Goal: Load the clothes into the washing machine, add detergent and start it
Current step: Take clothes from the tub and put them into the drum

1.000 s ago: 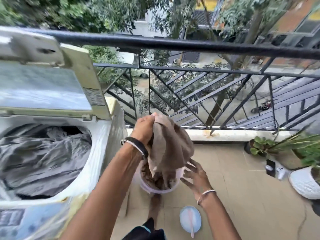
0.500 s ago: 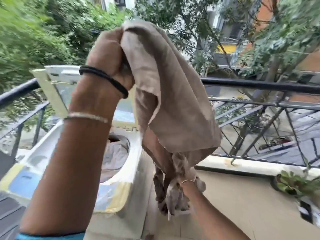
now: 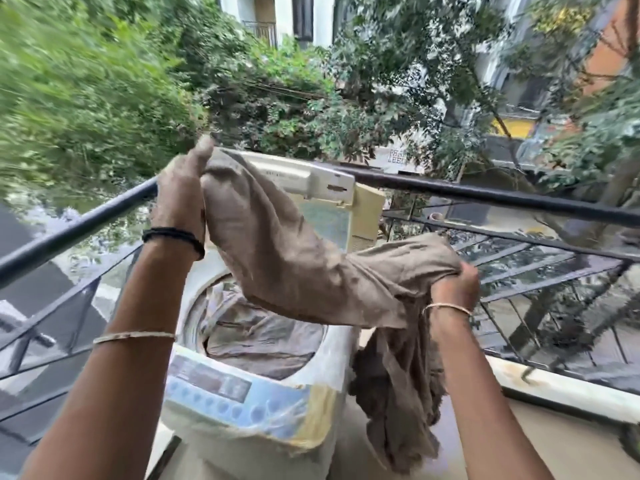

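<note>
A brown garment (image 3: 287, 271) stretches between both hands above the open top-loading washing machine (image 3: 311, 403). My left hand (image 3: 180, 199) grips one end high up, in front of the raised lid (image 3: 332, 202). My right hand (image 3: 453, 282) grips the other end to the right of the drum, and the rest of the cloth hangs down beside the machine. Grey-brown clothes (image 3: 256, 337) fill the drum. The control panel (image 3: 221, 393) faces me at the machine's front.
A black metal balcony railing (image 3: 502, 199) runs behind and to both sides of the machine. A low pale ledge (image 3: 554, 389) lies under the railing on the right. Trees and buildings stand beyond. The tan floor shows at lower right.
The garment came up out of the floor bucket and now spreads over the drum. My right hand rose and took hold of its other end. The view turned toward the machine.
</note>
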Demonstrator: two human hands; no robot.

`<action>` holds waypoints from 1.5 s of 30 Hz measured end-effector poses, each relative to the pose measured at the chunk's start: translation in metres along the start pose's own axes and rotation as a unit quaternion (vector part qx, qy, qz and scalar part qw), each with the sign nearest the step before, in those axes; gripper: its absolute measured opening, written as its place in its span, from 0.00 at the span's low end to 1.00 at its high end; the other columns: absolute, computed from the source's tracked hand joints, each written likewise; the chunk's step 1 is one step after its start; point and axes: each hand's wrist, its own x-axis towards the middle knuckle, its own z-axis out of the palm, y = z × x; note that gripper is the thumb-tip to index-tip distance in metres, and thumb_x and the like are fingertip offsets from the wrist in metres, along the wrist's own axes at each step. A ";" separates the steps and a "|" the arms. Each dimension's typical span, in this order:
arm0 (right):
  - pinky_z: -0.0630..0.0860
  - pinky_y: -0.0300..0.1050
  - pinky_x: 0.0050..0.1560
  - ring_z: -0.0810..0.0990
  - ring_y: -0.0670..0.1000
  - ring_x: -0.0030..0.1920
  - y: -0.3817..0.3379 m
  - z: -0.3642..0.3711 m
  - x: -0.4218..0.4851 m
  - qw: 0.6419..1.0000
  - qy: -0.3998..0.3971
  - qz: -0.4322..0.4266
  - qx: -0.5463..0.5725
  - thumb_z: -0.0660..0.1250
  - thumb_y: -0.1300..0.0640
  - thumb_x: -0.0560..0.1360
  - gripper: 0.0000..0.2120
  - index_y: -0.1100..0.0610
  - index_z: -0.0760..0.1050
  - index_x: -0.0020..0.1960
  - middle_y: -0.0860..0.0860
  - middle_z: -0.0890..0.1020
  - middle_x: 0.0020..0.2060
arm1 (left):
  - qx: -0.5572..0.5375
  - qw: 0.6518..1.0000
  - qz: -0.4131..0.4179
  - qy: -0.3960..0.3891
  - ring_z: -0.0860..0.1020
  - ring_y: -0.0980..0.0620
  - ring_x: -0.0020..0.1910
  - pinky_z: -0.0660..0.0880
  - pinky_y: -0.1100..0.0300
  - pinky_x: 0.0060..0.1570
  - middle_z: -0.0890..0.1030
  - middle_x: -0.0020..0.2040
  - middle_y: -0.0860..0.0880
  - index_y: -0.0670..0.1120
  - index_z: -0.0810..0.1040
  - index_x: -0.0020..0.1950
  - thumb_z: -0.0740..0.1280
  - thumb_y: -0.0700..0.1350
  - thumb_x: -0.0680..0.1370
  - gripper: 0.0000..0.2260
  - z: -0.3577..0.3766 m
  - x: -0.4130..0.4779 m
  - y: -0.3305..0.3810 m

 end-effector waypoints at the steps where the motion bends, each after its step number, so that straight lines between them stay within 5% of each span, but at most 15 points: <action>1: 0.76 0.54 0.43 0.80 0.55 0.43 -0.021 -0.001 -0.001 1.000 0.016 -0.022 0.016 0.62 0.54 0.73 0.16 0.62 0.82 0.52 0.57 0.84 0.43 | 0.021 1.000 -0.003 -0.016 0.79 0.46 0.50 0.74 0.50 0.59 0.81 0.48 0.43 0.46 0.81 0.47 0.75 0.56 0.66 0.17 0.006 -0.017 0.004; 3: 0.73 0.49 0.41 0.80 0.55 0.44 -0.067 0.002 -0.010 0.997 0.040 -0.066 0.024 0.60 0.56 0.75 0.15 0.63 0.81 0.52 0.60 0.84 0.46 | 0.073 0.996 0.003 -0.046 0.78 0.48 0.48 0.75 0.55 0.54 0.82 0.45 0.46 0.45 0.82 0.48 0.74 0.53 0.64 0.17 -0.015 -0.011 -0.010; 6: 0.69 0.42 0.40 0.75 0.48 0.42 -0.117 0.017 -0.024 0.987 0.027 -0.114 0.108 0.60 0.56 0.74 0.15 0.62 0.82 0.49 0.50 0.80 0.41 | 0.107 0.992 -0.043 -0.046 0.79 0.48 0.47 0.76 0.58 0.44 0.82 0.47 0.45 0.37 0.77 0.58 0.75 0.53 0.61 0.31 -0.048 0.011 -0.039; 10: 0.74 0.46 0.42 0.77 0.47 0.40 -0.163 0.050 -0.050 0.975 -0.061 -0.149 0.154 0.60 0.54 0.72 0.10 0.52 0.80 0.41 0.43 0.80 0.37 | 0.152 0.976 -0.093 -0.126 0.80 0.46 0.55 0.76 0.50 0.56 0.82 0.55 0.43 0.41 0.76 0.60 0.78 0.53 0.63 0.30 -0.073 0.029 -0.070; 15: 0.81 0.51 0.36 0.83 0.54 0.40 -0.190 0.095 -0.096 0.955 -0.140 -0.225 0.136 0.59 0.60 0.78 0.12 0.60 0.80 0.44 0.52 0.84 0.39 | 0.299 0.913 -0.148 -0.235 0.79 0.64 0.42 0.74 0.74 0.39 0.81 0.47 0.55 0.48 0.77 0.56 0.72 0.50 0.74 0.13 -0.085 0.046 -0.099; 20: 0.78 0.57 0.39 0.82 0.52 0.39 -0.156 0.164 -0.126 0.961 -0.181 -0.197 0.076 0.59 0.58 0.77 0.10 0.57 0.76 0.41 0.51 0.83 0.36 | 0.297 0.916 -0.178 -0.204 0.80 0.61 0.33 0.74 0.73 0.29 0.80 0.46 0.47 0.43 0.72 0.62 0.68 0.42 0.77 0.15 -0.100 0.055 -0.136; 23: 0.74 0.55 0.40 0.79 0.49 0.39 -0.108 0.204 -0.144 0.963 -0.198 -0.185 0.017 0.61 0.61 0.75 0.07 0.60 0.74 0.39 0.54 0.82 0.34 | 0.313 0.917 -0.173 -0.174 0.80 0.50 0.43 0.77 0.64 0.37 0.82 0.54 0.38 0.42 0.78 0.58 0.67 0.51 0.78 0.14 -0.116 0.056 -0.152; 25: 0.72 0.53 0.40 0.81 0.52 0.42 -0.065 0.231 -0.158 0.961 -0.230 -0.151 -0.033 0.62 0.60 0.73 0.05 0.60 0.74 0.41 0.55 0.83 0.36 | 0.325 0.918 -0.157 -0.165 0.82 0.44 0.49 0.80 0.53 0.45 0.83 0.50 0.37 0.45 0.80 0.49 0.64 0.62 0.76 0.20 -0.120 0.054 -0.160; 28: 0.75 0.54 0.42 0.76 0.46 0.40 -0.001 0.261 -0.172 0.953 -0.292 -0.057 -0.054 0.62 0.57 0.70 0.07 0.59 0.76 0.44 0.50 0.84 0.38 | 0.296 0.916 -0.144 -0.227 0.80 0.47 0.55 0.77 0.52 0.49 0.81 0.54 0.40 0.43 0.75 0.61 0.65 0.57 0.77 0.21 -0.111 0.035 -0.166; 30: 0.77 0.53 0.45 0.76 0.47 0.42 0.041 0.276 -0.175 0.937 -0.343 0.026 -0.060 0.62 0.59 0.71 0.08 0.59 0.78 0.47 0.52 0.85 0.42 | 0.289 0.883 -0.188 -0.318 0.75 0.53 0.61 0.73 0.57 0.60 0.77 0.62 0.47 0.48 0.67 0.70 0.70 0.60 0.68 0.34 -0.103 0.024 -0.177; 33: 0.80 0.54 0.51 0.82 0.53 0.48 0.064 0.276 -0.177 0.882 -0.447 0.090 -0.124 0.61 0.57 0.66 0.16 0.56 0.78 0.53 0.54 0.85 0.49 | 0.422 0.784 -0.151 -0.429 0.68 0.54 0.68 0.65 0.53 0.71 0.69 0.68 0.52 0.51 0.59 0.75 0.72 0.67 0.57 0.51 -0.103 0.016 -0.220; 37: 0.78 0.49 0.53 0.81 0.55 0.52 0.058 0.242 -0.158 0.790 -0.566 0.027 -0.232 0.74 0.58 0.67 0.19 0.58 0.77 0.57 0.57 0.83 0.55 | 0.485 0.751 -0.179 -0.411 0.74 0.44 0.65 0.70 0.54 0.64 0.74 0.66 0.42 0.47 0.65 0.72 0.74 0.61 0.62 0.42 -0.102 0.007 -0.286; 39: 0.78 0.45 0.54 0.81 0.52 0.51 0.058 0.214 -0.141 0.813 -0.546 0.004 -0.203 0.75 0.59 0.68 0.26 0.59 0.75 0.64 0.56 0.81 0.58 | 0.512 0.750 -0.175 -0.380 0.78 0.42 0.59 0.73 0.54 0.56 0.79 0.62 0.41 0.47 0.71 0.68 0.75 0.53 0.69 0.30 -0.101 0.000 -0.303; 41: 0.76 0.37 0.51 0.80 0.45 0.47 0.069 0.180 -0.118 0.861 -0.485 -0.013 -0.155 0.71 0.64 0.69 0.20 0.58 0.78 0.61 0.54 0.83 0.54 | 0.535 0.747 -0.184 -0.350 0.80 0.40 0.56 0.75 0.52 0.54 0.81 0.59 0.41 0.49 0.72 0.67 0.73 0.53 0.72 0.25 -0.097 -0.008 -0.312; 45: 0.79 0.44 0.52 0.84 0.50 0.48 0.133 0.092 -0.055 0.946 -0.245 0.015 -0.211 0.66 0.69 0.67 0.16 0.53 0.81 0.49 0.49 0.85 0.45 | 0.578 0.728 -0.193 -0.314 0.79 0.38 0.58 0.73 0.51 0.54 0.80 0.59 0.38 0.49 0.71 0.69 0.70 0.46 0.75 0.23 -0.077 -0.017 -0.335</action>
